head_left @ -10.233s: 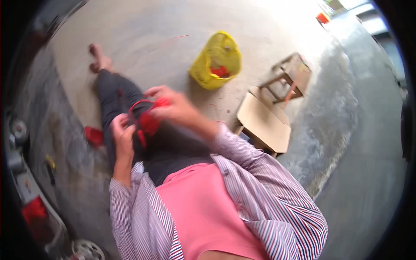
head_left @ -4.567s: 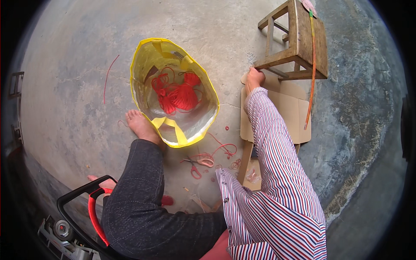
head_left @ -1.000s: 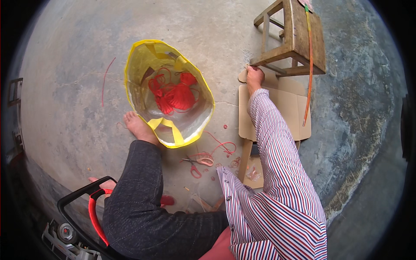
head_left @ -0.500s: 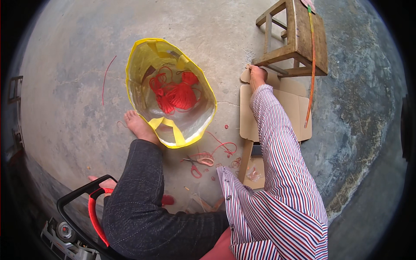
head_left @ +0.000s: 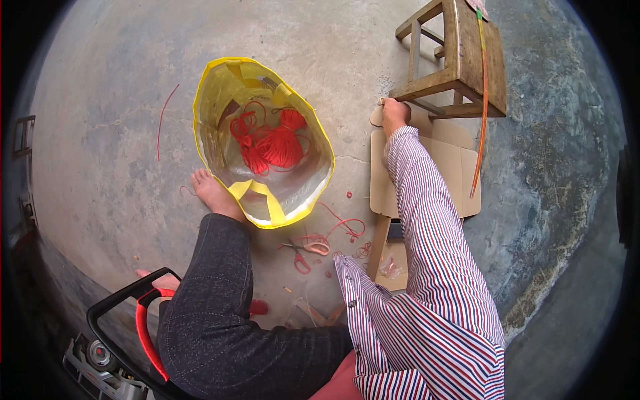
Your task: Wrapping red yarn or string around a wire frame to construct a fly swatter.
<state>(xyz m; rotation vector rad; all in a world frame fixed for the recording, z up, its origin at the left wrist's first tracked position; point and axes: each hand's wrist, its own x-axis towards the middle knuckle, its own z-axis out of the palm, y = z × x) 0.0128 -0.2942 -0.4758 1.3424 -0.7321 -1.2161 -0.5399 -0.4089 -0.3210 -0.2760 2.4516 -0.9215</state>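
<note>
My right arm, in a striped sleeve, reaches far forward. My right hand (head_left: pixel 397 113) is over the far end of an open cardboard box (head_left: pixel 381 180), close to a leg of the wooden stool. Its fingers are drawn together toward the left; whatever is in them is too small to make out. My left hand is out of view. Left of the box stands an open yellow-rimmed bag (head_left: pixel 320 133) with bundles of red cord (head_left: pixel 281 147) inside. Scissors (head_left: pixel 307 250) lie on the floor below the bag, beside a loose red cord (head_left: pixel 360 227).
A wooden stool (head_left: pixel 467 60) stands at the far right, an orange strip (head_left: pixel 481 120) hanging down across it. My bare foot (head_left: pixel 217 197) rests against the bag. Another red cord (head_left: pixel 160 127) lies at left. A black and red handle (head_left: pixel 143 327) rises at lower left.
</note>
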